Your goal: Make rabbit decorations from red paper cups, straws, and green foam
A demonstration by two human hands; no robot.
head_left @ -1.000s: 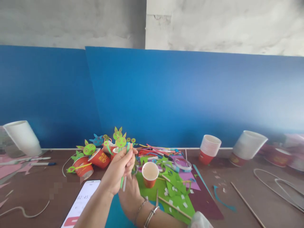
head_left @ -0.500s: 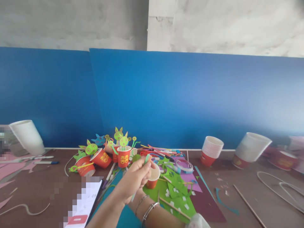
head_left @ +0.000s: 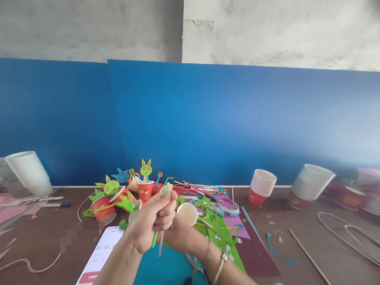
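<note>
My left hand (head_left: 152,217) is closed around a small bundle of drinking straws (head_left: 154,239), green, orange and clear. Their upper ends stick out above its thumb and their lower ends hang below the fist. My right hand (head_left: 178,231) reaches across behind the left one; its fingers are hidden, so what it touches cannot be made out. Just beyond the fists, to the left, a blurred paper cup (head_left: 135,211) lies tilted, with a green paper face at its rim. A paper cup (head_left: 187,213) with its mouth up stands right beside my right hand.
Red cups with animal faces, including a rabbit (head_left: 145,168), stand at the back left. A phone (head_left: 99,253) lies at front left. Scissors (head_left: 196,269) rest on blue paper near my right forearm. Green scraps (head_left: 221,227), tape (head_left: 228,206) and a cup stack (head_left: 263,186) lie rightward.
Both hands have shifted left with the straws. The front rabbit cup, upright before, is now tipped and displaced left. The scissors and more of the blue paper have come into sight.
</note>
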